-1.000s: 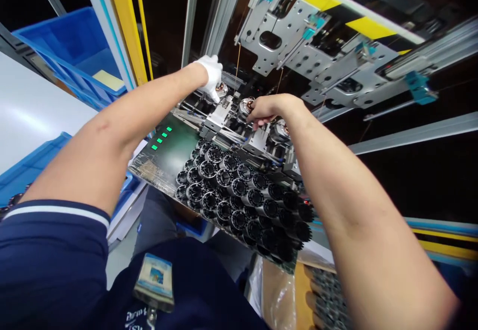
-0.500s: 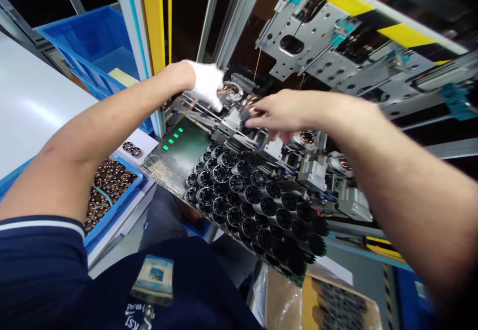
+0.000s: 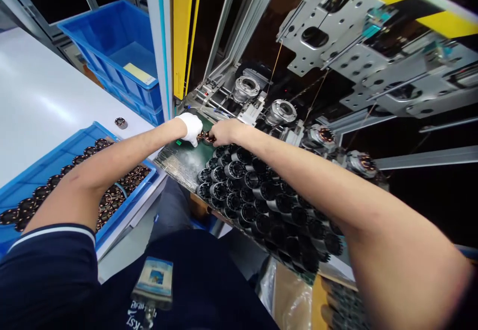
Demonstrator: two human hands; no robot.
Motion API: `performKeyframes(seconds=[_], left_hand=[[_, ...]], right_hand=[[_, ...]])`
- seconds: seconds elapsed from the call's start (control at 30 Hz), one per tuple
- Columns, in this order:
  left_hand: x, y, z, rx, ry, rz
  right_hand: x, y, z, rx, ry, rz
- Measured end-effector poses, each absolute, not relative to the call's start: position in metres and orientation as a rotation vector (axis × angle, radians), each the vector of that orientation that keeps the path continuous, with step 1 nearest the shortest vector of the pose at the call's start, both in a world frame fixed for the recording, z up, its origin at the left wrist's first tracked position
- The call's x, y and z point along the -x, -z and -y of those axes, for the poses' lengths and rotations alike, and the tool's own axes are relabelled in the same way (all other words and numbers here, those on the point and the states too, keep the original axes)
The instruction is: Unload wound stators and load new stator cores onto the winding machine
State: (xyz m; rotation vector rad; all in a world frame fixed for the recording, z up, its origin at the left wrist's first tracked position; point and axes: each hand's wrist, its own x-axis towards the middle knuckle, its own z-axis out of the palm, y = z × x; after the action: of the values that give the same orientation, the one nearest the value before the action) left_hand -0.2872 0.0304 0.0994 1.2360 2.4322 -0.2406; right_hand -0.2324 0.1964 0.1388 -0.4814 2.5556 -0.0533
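My left hand (image 3: 191, 126), in a white glove, and my bare right hand (image 3: 221, 132) meet over the green panel (image 3: 186, 161) at the machine's near edge. Between their fingers sit small copper-wound stators (image 3: 205, 137); both hands pinch them. Just below the right hand, several black ring-shaped parts (image 3: 239, 180) stand packed in rows. Behind the hands, two empty round metal fixtures (image 3: 244, 87) and two fixtures holding wound stators (image 3: 324, 135) line the machine bed.
A blue bin (image 3: 56, 165) of wound stators sits at my left on a white table, with another blue bin (image 3: 112, 51) beyond. A yellow light-curtain post (image 3: 182, 31) stands upright. A grey metal head (image 3: 347, 36) hangs over the fixtures. A badge (image 3: 151, 275) hangs on my chest.
Both hands drew back from the fixtures toward me and came together over the green panel, carrying stators. The two nearest fixtures are now empty. My view shifted left.
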Motion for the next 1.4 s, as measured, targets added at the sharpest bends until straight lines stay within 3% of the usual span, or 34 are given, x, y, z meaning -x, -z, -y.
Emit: performKeyframes(seconds=[0.2,0.37,0.57,0.73,0.83,1.07,1.4], left_hand=[[0.293,-0.077,-0.037,-1.361,0.203,-2.494],[0.289,-0.074,-0.025,-1.426,0.231,-2.52],[0.267,-0.136,-0.034,-1.498,0.358,-2.596],[0.222,-0.225,-0.128,-1.971,0.065,-2.545],[0.193,-0.253,-0.216,-2.118,-0.025,-2.495],[0.178,-0.228,-0.376,-1.978,0.017,-2.48],[0.175,-0.21,-0.41,-1.877,0.013,-2.494]], right_hand=[[0.165,-0.212,-0.263,0.377,-0.057,-2.64],[0.064,-0.244,-0.37,0.092,0.319,-2.661],[-0.026,-0.256,-0.494,-0.547,0.215,-2.747],[-0.042,-0.244,-0.556,-0.938,0.072,-2.768],[-0.036,-0.225,-0.578,-0.984,0.091,-2.744],[-0.037,-0.205,-0.601,-0.96,0.052,-2.828],[-0.045,-0.185,-0.598,-1.06,0.202,-2.945]])
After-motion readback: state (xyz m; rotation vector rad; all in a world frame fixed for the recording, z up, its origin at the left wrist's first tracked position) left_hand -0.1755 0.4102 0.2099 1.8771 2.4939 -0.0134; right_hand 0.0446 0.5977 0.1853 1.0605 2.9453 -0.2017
